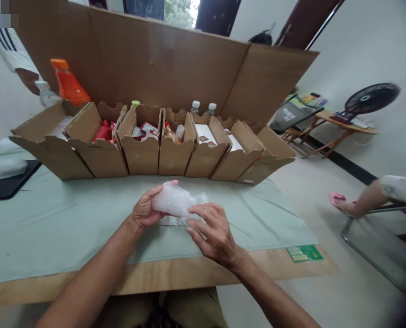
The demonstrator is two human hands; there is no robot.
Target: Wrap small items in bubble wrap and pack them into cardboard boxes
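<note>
A bundle of clear bubble wrap (173,200) is held just above the green tablecloth, in front of the row of cardboard boxes. My left hand (147,207) grips its left end, with the thumb and fingers wrapped around it. What lies inside the wrap, if anything, cannot be made out. At its right end is my right hand (212,230), fingers apart and slightly curled, the fingertips at the edge of the wrap. A loose flap of the wrap hangs below the bundle, close to the cloth.
Several open cardboard boxes (143,157) with packaged goods stand along the table's back, before a tall cardboard panel (175,64). An orange bottle (69,84) rises behind them. A black tray (11,182) lies at left, a green card (304,253) at right. People are nearby on both sides.
</note>
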